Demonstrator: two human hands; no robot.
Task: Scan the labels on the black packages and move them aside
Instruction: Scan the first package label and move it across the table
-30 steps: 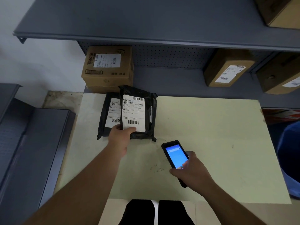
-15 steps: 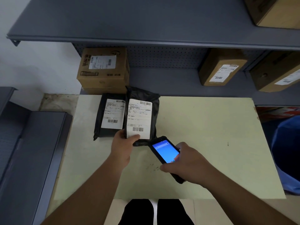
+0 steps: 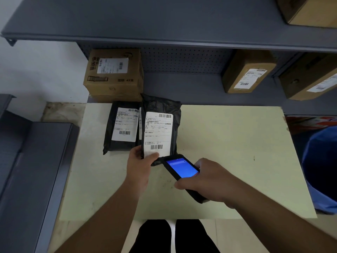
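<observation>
My left hand (image 3: 139, 168) grips the near edge of a black package (image 3: 162, 110), tilted up off the table, its white barcode label (image 3: 158, 134) facing me. My right hand (image 3: 209, 179) holds a black handheld scanner (image 3: 182, 168) with a lit blue screen; its top end sits just under the label's lower barcode. A second black package (image 3: 116, 143) lies flat on the pale table (image 3: 228, 152) to the left, with its own white label. The edge of another label shows between the two packages.
Cardboard boxes stand on the grey shelf behind: one (image 3: 114, 73) right behind the packages, two more (image 3: 249, 72) (image 3: 310, 77) at the right. A blue bin (image 3: 322, 170) is beside the table's right edge. Grey metal shelving (image 3: 27, 170) runs along the left.
My left hand has lifted and tilted the black package up toward me. My right hand has brought the scanner up and left, from mid-table to just below the label.
</observation>
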